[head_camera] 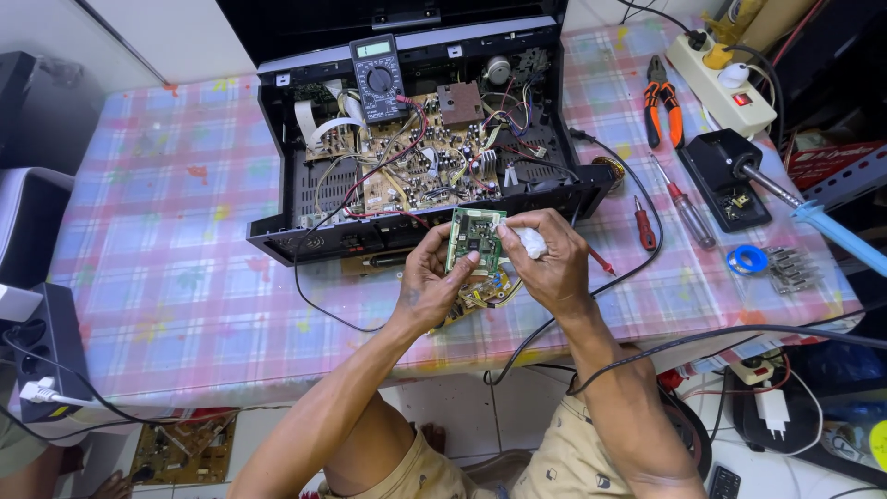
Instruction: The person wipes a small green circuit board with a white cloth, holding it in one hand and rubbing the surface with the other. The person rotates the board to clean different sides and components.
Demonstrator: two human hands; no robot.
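**Small green board held over an opened device**

A checked pastel tablecloth [185, 268] fills most of the frame. At upper centre lies an opened black chassis [305, 236], its brown main board [416, 162] laced with wires, a multimeter [379, 79] resting on top. At right sit a soldering station [725, 176], orange-handled pliers [662, 109] and two screwdrivers [665, 208]. At centre, the left hand [427, 282] grips a small green circuit board [474, 238] by its left edge, while the right hand [554, 268] pinches a white wad [532, 241] against the board's right side.
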